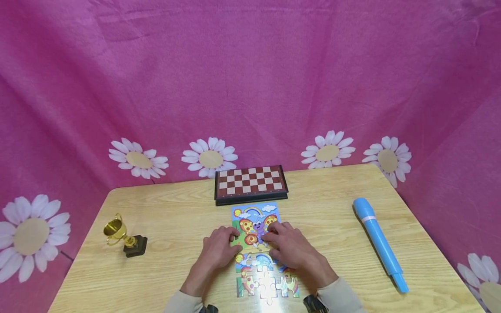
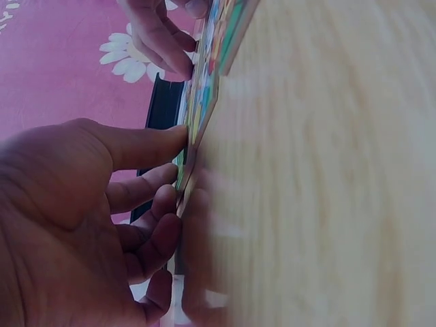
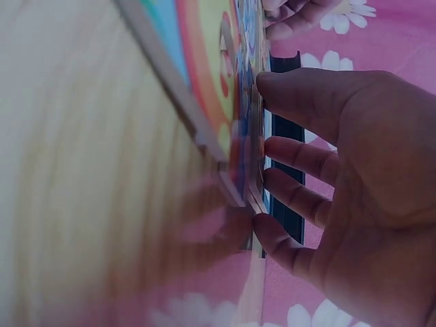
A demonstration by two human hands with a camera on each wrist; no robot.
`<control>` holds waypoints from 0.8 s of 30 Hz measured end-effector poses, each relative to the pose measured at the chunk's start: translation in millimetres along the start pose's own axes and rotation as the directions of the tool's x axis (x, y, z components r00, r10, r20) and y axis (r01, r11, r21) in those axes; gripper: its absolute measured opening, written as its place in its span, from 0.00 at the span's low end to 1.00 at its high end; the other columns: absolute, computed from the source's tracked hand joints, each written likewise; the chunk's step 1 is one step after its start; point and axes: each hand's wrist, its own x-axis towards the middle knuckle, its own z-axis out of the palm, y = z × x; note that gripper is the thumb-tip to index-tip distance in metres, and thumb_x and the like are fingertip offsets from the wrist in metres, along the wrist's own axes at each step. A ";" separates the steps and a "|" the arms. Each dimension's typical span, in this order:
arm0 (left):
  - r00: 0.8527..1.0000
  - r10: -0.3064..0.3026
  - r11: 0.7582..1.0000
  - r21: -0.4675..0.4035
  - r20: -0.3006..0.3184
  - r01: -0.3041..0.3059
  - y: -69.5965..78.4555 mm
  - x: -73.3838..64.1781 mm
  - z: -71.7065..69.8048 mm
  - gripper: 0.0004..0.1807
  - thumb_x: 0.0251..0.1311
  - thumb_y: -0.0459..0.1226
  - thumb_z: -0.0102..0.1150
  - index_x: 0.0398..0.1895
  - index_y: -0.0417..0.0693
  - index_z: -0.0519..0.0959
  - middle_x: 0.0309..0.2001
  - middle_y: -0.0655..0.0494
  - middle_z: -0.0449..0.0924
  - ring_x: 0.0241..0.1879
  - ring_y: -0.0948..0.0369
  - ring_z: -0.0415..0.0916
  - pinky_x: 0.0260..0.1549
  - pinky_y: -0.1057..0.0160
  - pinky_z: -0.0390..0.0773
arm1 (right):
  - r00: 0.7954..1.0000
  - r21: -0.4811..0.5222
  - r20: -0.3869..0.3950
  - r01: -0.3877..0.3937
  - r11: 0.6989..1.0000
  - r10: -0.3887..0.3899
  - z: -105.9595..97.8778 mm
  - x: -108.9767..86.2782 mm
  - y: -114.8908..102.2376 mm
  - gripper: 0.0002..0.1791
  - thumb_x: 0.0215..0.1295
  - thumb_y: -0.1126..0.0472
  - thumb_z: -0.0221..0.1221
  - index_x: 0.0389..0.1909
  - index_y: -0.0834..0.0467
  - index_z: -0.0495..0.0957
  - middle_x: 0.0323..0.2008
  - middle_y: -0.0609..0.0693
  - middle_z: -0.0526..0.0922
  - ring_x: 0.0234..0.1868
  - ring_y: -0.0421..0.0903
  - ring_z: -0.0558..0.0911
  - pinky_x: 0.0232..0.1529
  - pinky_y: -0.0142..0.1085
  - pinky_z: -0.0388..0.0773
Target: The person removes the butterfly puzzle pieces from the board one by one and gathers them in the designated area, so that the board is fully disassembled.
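Observation:
A butterfly picture card [image 1: 255,222] lies flat on the table, showing a sun, a rainbow and clouds. Below it, several joined jigsaw pieces [image 1: 268,284] carry parts of a similar picture. My left hand [image 1: 219,248] rests at the card's left side; in the left wrist view its thumb [image 2: 153,146] touches near the edge and the other fingers bend loosely. Over the card's lower right part lies my right hand [image 1: 292,247], covering some of the butterfly and nearby pieces. In the right wrist view its thumb and fingers [image 3: 300,194] are spread, with tips at the edge.
Behind the card sits a folded chessboard case [image 1: 251,184]. On the wooden table [image 1: 172,217], a gold trophy cup [image 1: 124,237] stands at the left and a blue microphone-shaped tube [image 1: 379,243] lies at the right. A pink flowered curtain [image 1: 242,87] surrounds the table.

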 end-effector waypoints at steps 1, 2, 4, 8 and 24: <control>1.000 -0.009 1.000 -0.003 0.001 0.009 0.3 0.7 0.1 0.18 0.52 0.43 0.69 0.46 0.50 0.81 0.34 0.59 0.71 0.38 0.59 0.66 0.38 0.54 0.60 | 1.000 -0.002 -0.001 0.005 1.000 -0.005 -0.6 -0.4 -0.3 0.20 0.62 0.55 0.59 0.57 0.45 0.79 0.54 0.47 0.75 0.52 0.47 0.70 0.45 0.44 0.69; 1.000 -0.016 1.000 -0.003 0.001 0.016 0.3 1.4 0.3 0.18 0.52 0.43 0.69 0.46 0.50 0.80 0.34 0.59 0.71 0.38 0.59 0.66 0.39 0.54 0.60 | 1.000 -0.006 -0.003 0.010 1.000 -0.010 -1.2 -0.6 -0.4 0.20 0.63 0.55 0.58 0.57 0.45 0.79 0.54 0.48 0.75 0.53 0.48 0.71 0.45 0.44 0.69; 1.000 -0.021 1.000 -0.005 0.003 0.021 1.0 2.8 0.7 0.17 0.52 0.42 0.69 0.45 0.49 0.80 0.34 0.58 0.71 0.39 0.58 0.66 0.39 0.54 0.59 | 1.000 -0.010 -0.003 0.016 1.000 -0.016 -2.2 -0.8 -0.8 0.20 0.63 0.56 0.58 0.57 0.46 0.79 0.55 0.48 0.75 0.53 0.48 0.71 0.44 0.45 0.70; 1.000 -0.018 1.000 -0.007 -0.001 0.018 4.0 4.0 0.8 0.16 0.53 0.41 0.69 0.44 0.48 0.79 0.34 0.58 0.71 0.39 0.58 0.66 0.39 0.54 0.59 | 1.000 -0.018 0.004 0.014 1.000 -0.014 -3.1 -0.3 -1.1 0.20 0.63 0.56 0.57 0.57 0.46 0.79 0.56 0.48 0.75 0.53 0.49 0.71 0.43 0.45 0.70; 0.995 0.019 0.998 -0.049 -0.097 -0.024 3.5 -2.5 0.8 0.10 0.52 0.39 0.67 0.36 0.54 0.76 0.33 0.62 0.74 0.37 0.62 0.68 0.38 0.57 0.56 | 1.000 0.006 0.024 -0.001 1.000 0.001 -1.2 0.1 1.5 0.21 0.62 0.55 0.58 0.58 0.45 0.78 0.57 0.48 0.74 0.52 0.47 0.70 0.44 0.43 0.69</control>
